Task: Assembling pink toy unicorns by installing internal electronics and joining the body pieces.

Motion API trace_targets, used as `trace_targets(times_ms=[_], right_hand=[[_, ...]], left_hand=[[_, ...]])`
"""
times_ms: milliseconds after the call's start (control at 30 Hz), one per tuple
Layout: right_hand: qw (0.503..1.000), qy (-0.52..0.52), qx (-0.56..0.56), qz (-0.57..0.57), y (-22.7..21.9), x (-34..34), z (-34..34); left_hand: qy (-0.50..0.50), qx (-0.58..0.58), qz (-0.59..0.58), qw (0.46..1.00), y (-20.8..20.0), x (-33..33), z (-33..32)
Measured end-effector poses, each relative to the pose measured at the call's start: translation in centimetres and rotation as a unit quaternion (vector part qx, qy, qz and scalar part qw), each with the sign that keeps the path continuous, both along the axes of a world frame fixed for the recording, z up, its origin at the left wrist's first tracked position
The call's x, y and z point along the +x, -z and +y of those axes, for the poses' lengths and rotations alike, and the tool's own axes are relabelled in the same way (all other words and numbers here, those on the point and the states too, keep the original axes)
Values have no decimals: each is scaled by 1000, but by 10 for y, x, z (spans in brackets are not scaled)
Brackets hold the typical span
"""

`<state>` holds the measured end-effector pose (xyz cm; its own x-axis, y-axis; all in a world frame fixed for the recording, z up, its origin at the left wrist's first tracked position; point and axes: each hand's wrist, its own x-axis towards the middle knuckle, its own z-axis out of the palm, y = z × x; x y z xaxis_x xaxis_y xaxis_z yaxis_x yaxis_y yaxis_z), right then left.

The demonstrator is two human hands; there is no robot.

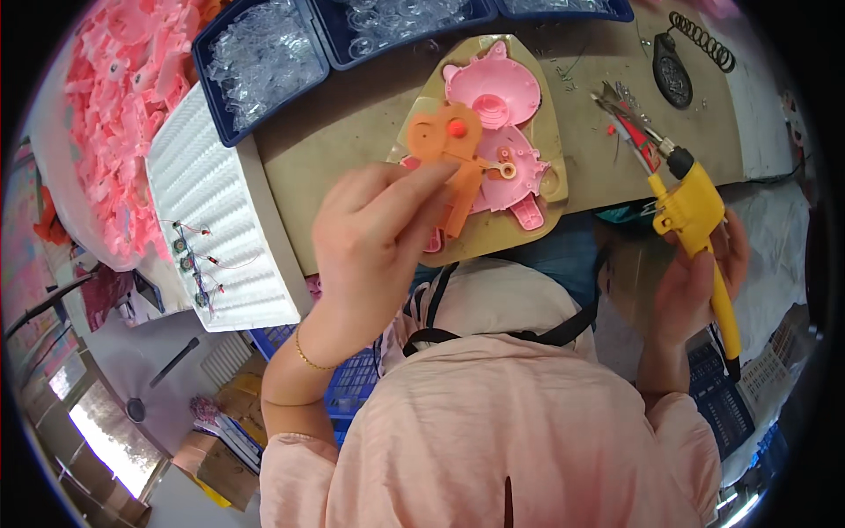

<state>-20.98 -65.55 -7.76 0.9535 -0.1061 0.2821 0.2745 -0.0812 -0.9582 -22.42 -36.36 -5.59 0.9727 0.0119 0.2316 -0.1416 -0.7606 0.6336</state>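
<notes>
- Head view: left hand's [374, 229] fingertips held together at an orange part [429, 132]; whether it's actually gripped can't be told
- Yellow gun-type tool [691, 211] wrapped firmly by right hand [682, 295]
- Orange part overlaps pink shells [497, 79] seated in tan fixture [550, 132]
- Blue bins [282, 110] filled with clear bits [264, 62]

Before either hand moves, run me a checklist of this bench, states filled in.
1. Yellow pistol-shaped tool gripped by the right hand: ok.
2. Tool's metal tip clear of the pink pig-shaped shells: ok, it points away over the bench.
3. Shells lying in the tan fixture: ok.
4. Left hand gripping something thin above the orange figure-shaped piece: cannot tell.
5. Bench right of the fixture free of loose metal bits: not ok, several lie scattered.
</notes>
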Motion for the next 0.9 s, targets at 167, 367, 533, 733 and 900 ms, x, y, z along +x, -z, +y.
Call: trace_targets(times_ms=[167, 367, 533, 733, 900], right_hand=[[997, -51, -52, 16, -2, -23, -4], [995, -22, -59, 75, -14, -36, -2], [986, -154, 32, 53, -7, -38, 4], [950, -306, -56, -41, -4, -27, 0], [938, -339, -65, -39, -13, -22, 10]], left_hand=[[-3, -83, 45, 996, 10, 8, -14], [11, -75, 30, 997, 4, 5, -15], [11, -68, 23, 997, 6, 6, -21], [-8, -92, 13, 996, 9, 4, -22], [-23, -103, 21, 994, 13, 3, -22]])
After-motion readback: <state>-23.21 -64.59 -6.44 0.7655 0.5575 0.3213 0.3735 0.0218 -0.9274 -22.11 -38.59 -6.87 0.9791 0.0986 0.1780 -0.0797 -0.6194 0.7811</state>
